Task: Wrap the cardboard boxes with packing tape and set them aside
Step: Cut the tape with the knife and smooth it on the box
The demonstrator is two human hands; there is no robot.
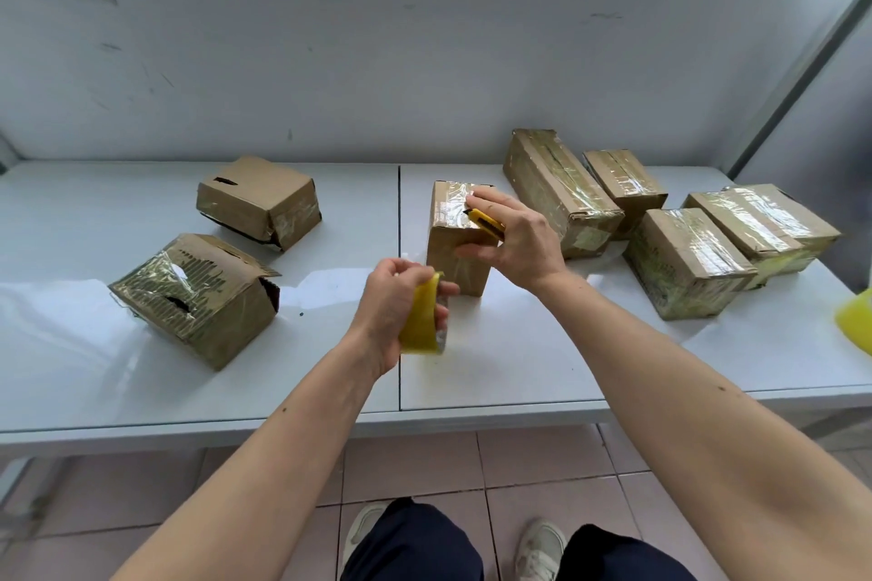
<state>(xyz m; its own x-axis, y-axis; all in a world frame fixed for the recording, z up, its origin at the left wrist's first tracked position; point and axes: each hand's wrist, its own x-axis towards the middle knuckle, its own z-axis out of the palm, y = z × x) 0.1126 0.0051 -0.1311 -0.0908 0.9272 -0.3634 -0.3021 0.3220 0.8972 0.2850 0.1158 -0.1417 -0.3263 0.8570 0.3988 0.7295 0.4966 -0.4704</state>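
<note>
A small cardboard box (450, 245) stands upright on the white table (542, 359), its top wrapped in clear tape. My right hand (516, 241) grips a yellow utility knife (486, 222) against the box's top right edge, thumb on the box's side. Just in front of the box, my left hand (394, 311) holds a yellow roll of packing tape (420, 316) above the table. Whether a strip of tape runs from roll to box cannot be made out.
Two battered boxes lie at the left: one nearer (198, 297), one farther back (259, 201). Several taped boxes (684, 259) are grouped at the right near the wall. A yellow object (856, 321) shows at the right edge. Tiled floor and my shoes are below.
</note>
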